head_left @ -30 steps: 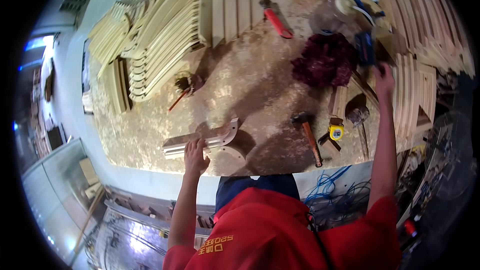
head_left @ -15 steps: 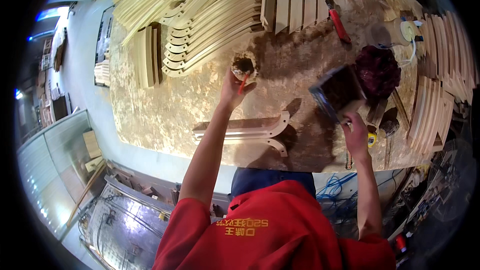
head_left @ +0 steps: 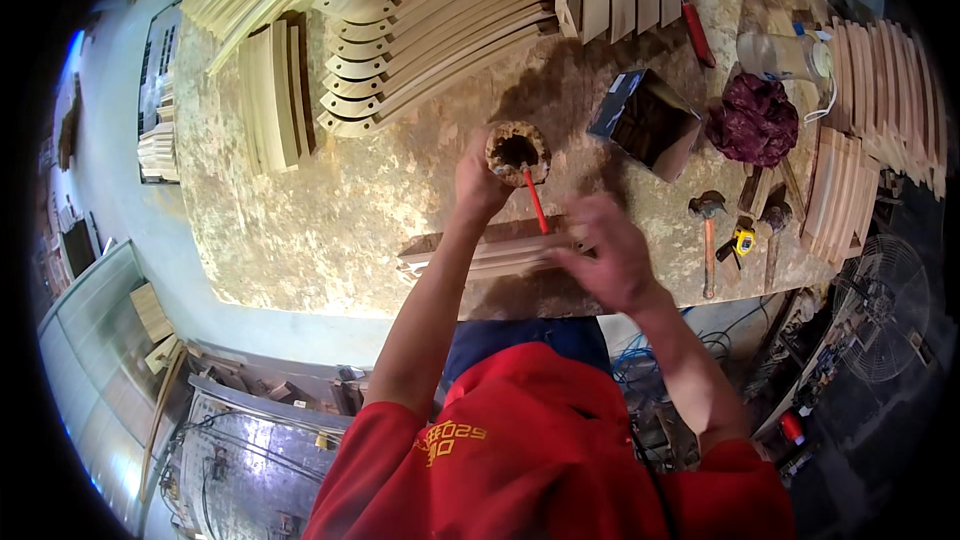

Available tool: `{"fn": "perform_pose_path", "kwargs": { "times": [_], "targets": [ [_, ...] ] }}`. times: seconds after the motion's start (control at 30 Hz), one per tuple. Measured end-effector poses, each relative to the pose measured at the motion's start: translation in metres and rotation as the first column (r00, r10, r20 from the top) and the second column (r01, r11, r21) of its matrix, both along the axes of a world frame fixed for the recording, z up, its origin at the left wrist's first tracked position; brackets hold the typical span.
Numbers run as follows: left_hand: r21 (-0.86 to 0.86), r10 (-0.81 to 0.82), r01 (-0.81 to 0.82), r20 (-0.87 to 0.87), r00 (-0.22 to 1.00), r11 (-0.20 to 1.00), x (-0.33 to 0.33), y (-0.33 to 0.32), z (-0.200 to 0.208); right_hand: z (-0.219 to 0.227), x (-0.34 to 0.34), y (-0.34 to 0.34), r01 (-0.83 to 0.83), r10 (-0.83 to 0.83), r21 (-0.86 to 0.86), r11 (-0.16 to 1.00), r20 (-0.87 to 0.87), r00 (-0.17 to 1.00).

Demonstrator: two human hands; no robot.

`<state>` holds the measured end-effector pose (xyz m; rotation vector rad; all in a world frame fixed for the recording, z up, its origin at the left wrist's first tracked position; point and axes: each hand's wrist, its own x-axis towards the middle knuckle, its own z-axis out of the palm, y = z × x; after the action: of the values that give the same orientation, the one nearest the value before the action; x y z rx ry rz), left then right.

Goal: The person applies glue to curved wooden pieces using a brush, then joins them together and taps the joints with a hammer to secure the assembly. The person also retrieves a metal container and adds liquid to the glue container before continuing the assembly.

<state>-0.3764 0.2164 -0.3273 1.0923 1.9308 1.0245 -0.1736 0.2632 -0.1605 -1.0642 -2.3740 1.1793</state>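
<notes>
My left hand (head_left: 481, 183) is wrapped round the side of a round, crusted pot (head_left: 541, 143) with a dark hollow inside. A thin stick with a red handle (head_left: 536, 203) leans out over the pot's near rim. My right hand (head_left: 615, 258), partly blurred, is just right of that handle, thumb and fingers apart with nothing visible in them. Curved, pale wooden pieces (head_left: 480, 262) lie below on the worktable (head_left: 300, 270), their right ends hidden by my right hand. An open dark box (head_left: 652, 128) stands tilted to view beyond that hand, brown contents inside.
Stacked curved wooden slats (head_left: 450, 50) fill the far side, with more slats (head_left: 880, 90) at the right edge. Also at right are a crumpled dark-red bag (head_left: 755, 123), a plastic jar (head_left: 780, 57), a hammer (head_left: 709, 240), a yellow tape measure (head_left: 743, 240) and a red-handled tool (head_left: 697, 35).
My right hand has let go of the box, which now rests on the table, and has moved left toward the red handle. My left hand still holds the pot.
</notes>
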Motion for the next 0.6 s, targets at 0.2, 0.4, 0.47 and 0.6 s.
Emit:
{"fn": "perform_pose_path", "kwargs": {
  "times": [0.2,0.4,0.47,0.6],
  "targets": [
    [0.01,0.006,-0.006,0.008,1.0,1.0,0.003,-0.012,-0.008,-0.002,-0.047,0.013,0.096,-0.061,0.216,0.972,-0.163,0.985],
    [0.009,0.006,-0.006,-0.019,1.0,1.0,0.005,-0.011,-0.007,-0.024,-0.057,0.013,0.02,-0.014,0.126,0.992,-0.048,0.999],
    [0.013,0.004,-0.004,0.014,1.0,1.0,0.003,-0.007,-0.012,-0.019,-0.056,0.019,0.062,-0.058,0.071,0.996,-0.053,0.997],
    [0.026,0.034,-0.035,0.047,0.998,0.999,0.008,-0.01,-0.004,-0.023,-0.049,0.017,0.133,-0.126,0.064,0.989,-0.097,0.987]
  ]
}}
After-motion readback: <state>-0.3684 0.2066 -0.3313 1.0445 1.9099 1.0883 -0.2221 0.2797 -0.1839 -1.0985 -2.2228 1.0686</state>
